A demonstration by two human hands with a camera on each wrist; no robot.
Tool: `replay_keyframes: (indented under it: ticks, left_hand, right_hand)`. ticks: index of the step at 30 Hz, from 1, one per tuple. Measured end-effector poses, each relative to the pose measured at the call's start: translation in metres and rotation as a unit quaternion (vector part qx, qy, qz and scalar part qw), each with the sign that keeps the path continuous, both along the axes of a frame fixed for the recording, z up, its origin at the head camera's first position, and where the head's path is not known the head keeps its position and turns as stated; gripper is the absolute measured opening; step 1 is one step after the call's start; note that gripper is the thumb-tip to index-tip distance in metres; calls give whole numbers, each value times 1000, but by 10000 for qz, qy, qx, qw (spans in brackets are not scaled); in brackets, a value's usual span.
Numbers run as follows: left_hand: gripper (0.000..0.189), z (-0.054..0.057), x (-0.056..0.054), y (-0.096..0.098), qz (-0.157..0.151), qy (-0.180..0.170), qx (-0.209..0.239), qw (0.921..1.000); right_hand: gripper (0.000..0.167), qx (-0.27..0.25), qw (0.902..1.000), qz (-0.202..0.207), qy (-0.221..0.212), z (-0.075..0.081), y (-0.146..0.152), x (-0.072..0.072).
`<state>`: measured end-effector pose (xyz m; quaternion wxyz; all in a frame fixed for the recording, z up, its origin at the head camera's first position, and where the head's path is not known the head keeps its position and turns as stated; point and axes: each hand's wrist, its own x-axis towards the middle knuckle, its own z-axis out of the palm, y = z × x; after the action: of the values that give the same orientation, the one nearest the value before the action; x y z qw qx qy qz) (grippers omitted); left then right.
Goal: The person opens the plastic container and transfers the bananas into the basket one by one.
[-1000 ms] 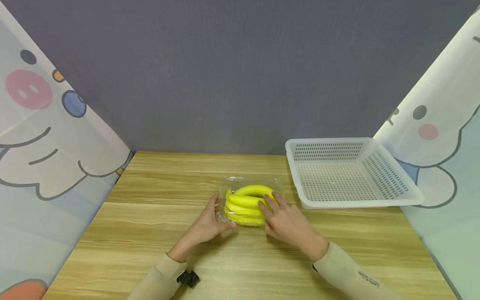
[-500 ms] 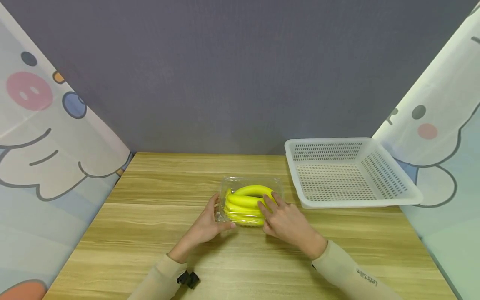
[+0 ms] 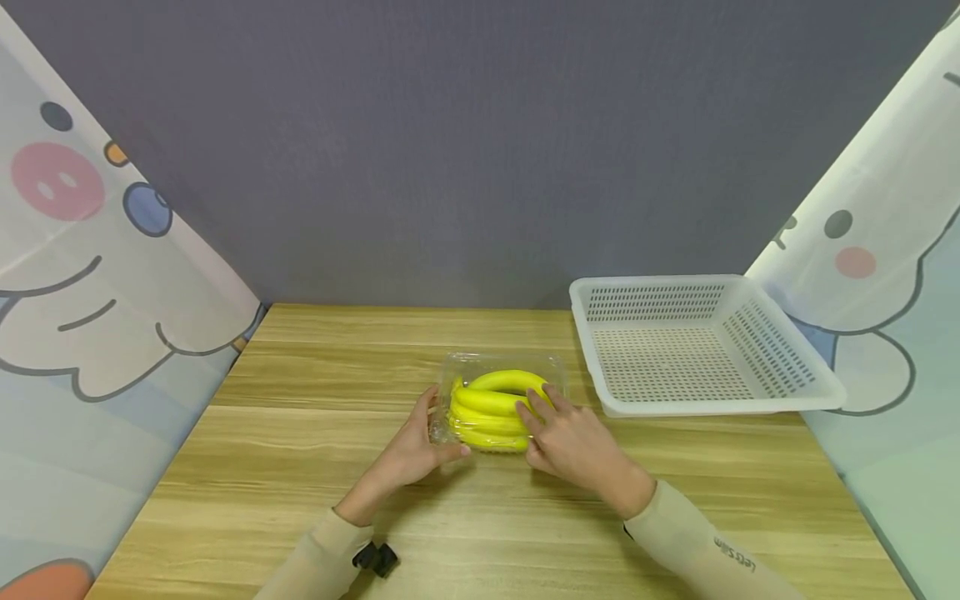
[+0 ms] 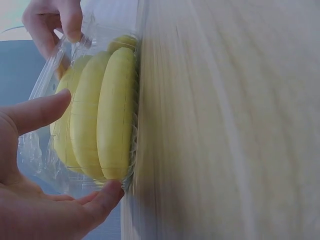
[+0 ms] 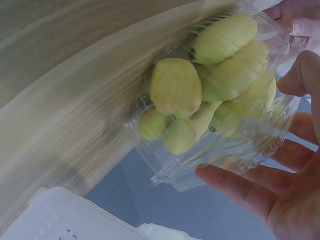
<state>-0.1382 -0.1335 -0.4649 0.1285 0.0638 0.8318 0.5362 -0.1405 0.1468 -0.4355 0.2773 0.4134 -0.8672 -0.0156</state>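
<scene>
A clear plastic clamshell box (image 3: pixel 467 361) lies on the table with a bunch of yellow bananas (image 3: pixel 491 403) inside. Clear film-like plastic runs over the fruit; whether the lid is fastened cannot be told. At the box's left near corner, my left hand (image 3: pixel 411 450) holds it, thumb along the near side and fingers round the left side. My right hand (image 3: pixel 577 446) grips the right near part, its fingers spread over the top and its thumb at the near edge. In the right wrist view the banana tips (image 5: pixel 176 89) show through the box wall.
A white perforated plastic basket (image 3: pixel 750 407) stands at the back right of the wooden table (image 3: pixel 315 367). Behind rises a grey panel (image 3: pixel 420 167). Cartoon-printed sheets (image 3: pixel 150 317) border both sides. A small black device (image 3: pixel 377 558) sits at the left cuff.
Both hands stay in place on the box, which has barely shifted. Only the reflections on the plastic and a slight movement of the right sleeve differ.
</scene>
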Motion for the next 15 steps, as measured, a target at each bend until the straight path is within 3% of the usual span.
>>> replay_keyframes:
  ticks: [15]
  left_hand:
    - [116, 0, -1, -1, -24, -62, -41, 10000]
  right_hand:
    - [44, 12, 9998, 41, -203, 7, 2, -3]
